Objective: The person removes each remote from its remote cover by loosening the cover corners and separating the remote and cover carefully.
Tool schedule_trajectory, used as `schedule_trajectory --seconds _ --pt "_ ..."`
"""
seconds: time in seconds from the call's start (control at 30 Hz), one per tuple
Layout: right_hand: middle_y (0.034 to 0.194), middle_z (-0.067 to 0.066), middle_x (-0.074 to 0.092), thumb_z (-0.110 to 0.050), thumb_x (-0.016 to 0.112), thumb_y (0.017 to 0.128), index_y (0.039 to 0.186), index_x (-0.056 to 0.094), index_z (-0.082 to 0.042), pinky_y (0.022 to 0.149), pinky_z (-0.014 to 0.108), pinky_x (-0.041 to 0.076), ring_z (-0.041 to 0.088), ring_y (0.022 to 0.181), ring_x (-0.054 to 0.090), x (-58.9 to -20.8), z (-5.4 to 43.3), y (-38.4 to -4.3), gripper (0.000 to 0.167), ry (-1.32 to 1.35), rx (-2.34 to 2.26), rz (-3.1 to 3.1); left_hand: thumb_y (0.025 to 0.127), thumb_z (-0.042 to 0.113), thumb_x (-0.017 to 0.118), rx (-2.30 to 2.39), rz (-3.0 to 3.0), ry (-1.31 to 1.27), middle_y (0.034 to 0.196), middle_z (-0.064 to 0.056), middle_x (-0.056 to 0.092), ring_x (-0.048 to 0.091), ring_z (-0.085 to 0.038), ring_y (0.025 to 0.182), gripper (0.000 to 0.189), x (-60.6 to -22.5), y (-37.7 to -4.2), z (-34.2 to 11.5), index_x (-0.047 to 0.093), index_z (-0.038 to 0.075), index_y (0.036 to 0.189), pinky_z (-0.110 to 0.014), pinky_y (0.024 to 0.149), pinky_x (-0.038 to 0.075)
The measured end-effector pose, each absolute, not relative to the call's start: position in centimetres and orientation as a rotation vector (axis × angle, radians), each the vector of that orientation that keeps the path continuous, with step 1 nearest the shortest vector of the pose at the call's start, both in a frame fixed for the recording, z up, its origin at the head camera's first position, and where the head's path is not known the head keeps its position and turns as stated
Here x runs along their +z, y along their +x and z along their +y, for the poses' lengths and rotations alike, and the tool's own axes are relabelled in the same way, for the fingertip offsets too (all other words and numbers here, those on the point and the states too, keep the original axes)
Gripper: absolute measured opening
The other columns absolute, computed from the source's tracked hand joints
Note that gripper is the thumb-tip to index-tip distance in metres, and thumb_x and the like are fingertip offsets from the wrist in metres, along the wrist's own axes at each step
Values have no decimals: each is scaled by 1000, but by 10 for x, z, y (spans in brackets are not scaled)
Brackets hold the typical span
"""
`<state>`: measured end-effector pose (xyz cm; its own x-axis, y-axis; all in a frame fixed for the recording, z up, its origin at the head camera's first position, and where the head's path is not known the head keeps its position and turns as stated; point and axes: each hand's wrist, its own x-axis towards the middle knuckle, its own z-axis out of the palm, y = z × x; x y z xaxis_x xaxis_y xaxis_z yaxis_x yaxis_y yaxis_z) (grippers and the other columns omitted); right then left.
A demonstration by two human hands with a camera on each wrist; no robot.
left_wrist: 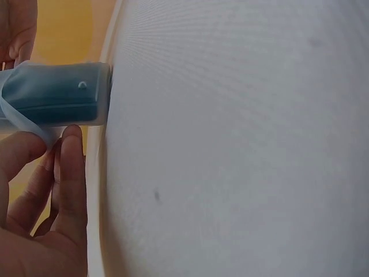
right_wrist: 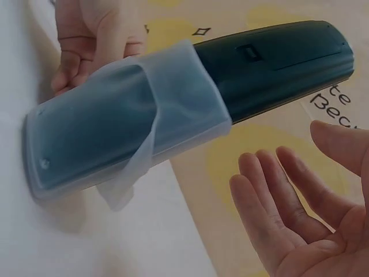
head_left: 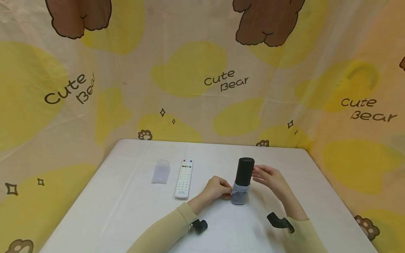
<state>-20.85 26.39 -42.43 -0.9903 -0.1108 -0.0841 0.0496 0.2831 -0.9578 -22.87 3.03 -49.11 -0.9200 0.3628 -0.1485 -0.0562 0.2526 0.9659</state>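
Observation:
A black remote control (head_left: 245,171) stands upright on the table, its lower part inside a translucent, soft protective cover (head_left: 239,194). The cover's upper edge is folded over, and a loose flap hangs at its side in the right wrist view. My left hand (head_left: 217,188) pinches that folded edge between thumb and fingers, as the left wrist view (left_wrist: 49,190) shows. Beside the upper part of the remote is my right hand (head_left: 270,178), fingers loosely extended and apart from the remote in the right wrist view.
To the left lie a white remote control (head_left: 184,179) with many buttons and another translucent cover (head_left: 161,172). They rest on a white table (head_left: 133,211), with a patterned curtain (head_left: 190,70) behind it. A black wrist camera (head_left: 199,226) sits by the left sleeve.

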Motion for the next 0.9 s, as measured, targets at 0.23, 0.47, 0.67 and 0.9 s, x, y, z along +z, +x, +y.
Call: schedule_trajectory --seconds 0.23,0.47,0.67,0.9 --pt "128 20 58 -45 55 92 129 51 0 91 31 52 25 112 62 -413 263 -210 59 -107 -1808 2421 78 4 72 1735 2176 273 69 -11 70 66 -16 56 4 -493 -231 31 72 0 80 -26 54 57" --pt "131 20 55 -42 56 93 131 50 -1 93 32 50 24 112 62 -403 260 -211 56 -194 -1795 2425 78 4 72 1732 2177 271 69 -10 70 66 -15 56 4 -493 -231 31 73 1 80 -25 54 57" --pt "132 18 52 -36 60 92 132 49 -2 95 33 49 21 112 62 -397 256 -213 54 -256 -1786 2422 78 4 71 1738 2190 304 68 -11 70 67 -16 57 4 -495 -231 30 73 1 80 -24 53 56" --pt "128 20 55 -34 65 89 132 48 -2 96 37 49 29 114 59 -392 251 -216 57 -244 -1717 2480 78 4 71 1735 2187 298 68 -11 70 67 -15 56 4 -495 -231 30 73 1 80 -24 53 56"
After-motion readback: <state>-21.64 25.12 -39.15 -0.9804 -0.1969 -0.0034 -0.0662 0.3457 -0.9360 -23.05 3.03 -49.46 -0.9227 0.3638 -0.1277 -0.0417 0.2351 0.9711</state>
